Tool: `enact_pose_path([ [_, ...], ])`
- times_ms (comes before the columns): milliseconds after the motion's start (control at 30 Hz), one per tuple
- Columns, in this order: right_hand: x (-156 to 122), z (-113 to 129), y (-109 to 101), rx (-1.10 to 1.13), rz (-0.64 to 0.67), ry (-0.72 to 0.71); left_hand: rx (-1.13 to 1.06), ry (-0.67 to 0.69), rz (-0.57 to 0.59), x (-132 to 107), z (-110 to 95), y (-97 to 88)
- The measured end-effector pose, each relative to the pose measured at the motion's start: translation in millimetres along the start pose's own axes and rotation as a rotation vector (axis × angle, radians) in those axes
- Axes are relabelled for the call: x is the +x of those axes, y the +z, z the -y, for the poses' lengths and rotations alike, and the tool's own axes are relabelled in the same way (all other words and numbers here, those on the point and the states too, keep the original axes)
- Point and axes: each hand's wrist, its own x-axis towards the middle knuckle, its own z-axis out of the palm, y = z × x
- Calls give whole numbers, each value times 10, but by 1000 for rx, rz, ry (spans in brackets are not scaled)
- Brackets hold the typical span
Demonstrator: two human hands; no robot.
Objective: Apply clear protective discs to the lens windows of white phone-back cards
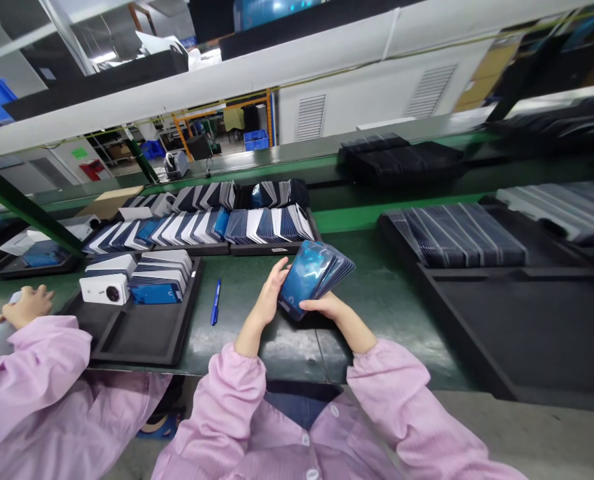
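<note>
Both my hands hold one fanned stack of blue film-covered panels (313,275) just above the green table (247,293). My left hand (271,295) grips the stack's left edge, fingers curled over its top. Under the stack's lower edge, my right hand (327,307) is closed around the bottom of the panels. The stack tilts, its face turned toward me. Behind the stack a black tray (271,248) holds rows of the same panels (257,225) standing on edge.
A blue pen (215,301) lies left of my hands. A black tray (141,327) at left carries stacked panels and a white device (105,289). A co-worker's hand (25,305) and pink sleeve are at far left. Large black trays (517,320) with dark panels (457,235) sit right.
</note>
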Motion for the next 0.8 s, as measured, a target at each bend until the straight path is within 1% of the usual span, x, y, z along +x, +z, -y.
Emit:
enact_pose_path([
  [67,-4,11,-7,58,13,15,-24,-55,24,29,58,-58],
  [133,-12,13,-15,95,28,34,-28,-81,35,49,110,-90],
  [233,-32,-3,-35,96,35,56,4,-59,41,51,128,-88],
  [367,-37,-55,-56,25,42,65,86,7,83,4,59,-42],
  [433,-14,-79,-55,-25,31,53,206,58,70,-25,25,-24],
  [533,45,-92,-22,-107,-11,21,476,109,-3,-40,-1,3],
  [567,63,-91,2,-132,-23,12,529,111,-27,-33,-6,18],
  [600,79,-88,32,-155,-36,3,539,107,-45,-17,-12,38],
  [667,93,-79,103,-186,-76,-17,471,90,-64,35,-25,89],
  [800,61,-27,217,-181,-175,-12,202,24,-135,197,-57,159],
])
